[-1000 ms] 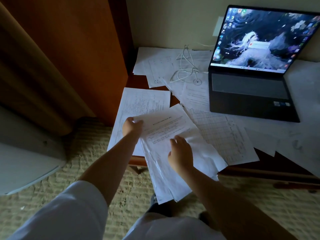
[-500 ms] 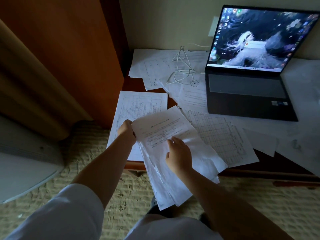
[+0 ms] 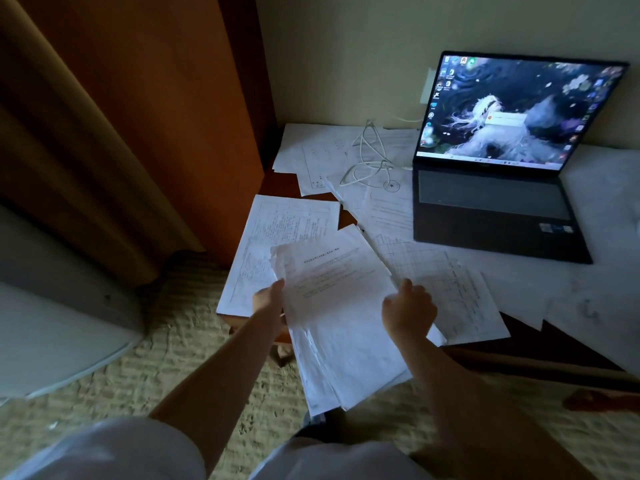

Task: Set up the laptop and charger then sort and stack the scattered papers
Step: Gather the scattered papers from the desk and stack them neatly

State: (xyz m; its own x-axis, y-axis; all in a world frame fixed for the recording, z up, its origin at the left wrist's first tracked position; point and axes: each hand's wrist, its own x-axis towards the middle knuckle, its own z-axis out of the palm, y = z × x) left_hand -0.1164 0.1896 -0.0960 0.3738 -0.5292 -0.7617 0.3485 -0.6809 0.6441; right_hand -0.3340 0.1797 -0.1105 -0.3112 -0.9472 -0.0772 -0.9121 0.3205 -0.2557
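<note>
- Fingers of our left hand [image 3: 268, 301] pinch the left edge of the paper stack [image 3: 341, 306], thumb on top, other fingers hidden under the sheets.
- Our right hand [image 3: 408, 311] grips the stack's right edge; fingers curl in, fingertips hidden from us behind the knuckles.
- Stack hangs between both hands, tilted, its lower half sticking out past the desk edge [image 3: 519, 355] over the carpet [image 3: 194, 341].
- Top sheet shows printed text lines, too small for us to read.
- Form sheet [image 3: 284, 223] lies flat on the desk just left of the stack, partly under it.
- Grid sheet [image 3: 450, 282] lies to the right, under our right hand.
- More loose papers [image 3: 325, 150] spread at the back of the desk and beside the laptop.
- White charger cable [image 3: 367, 164] lies coiled on those back papers, left of the screen.
- Laptop [image 3: 495, 202] sits open at right rear, screen lit with desktop wallpaper, resting on papers.
- Wooden panel [image 3: 156, 116] and curtain [image 3: 69, 150] stand at left.
</note>
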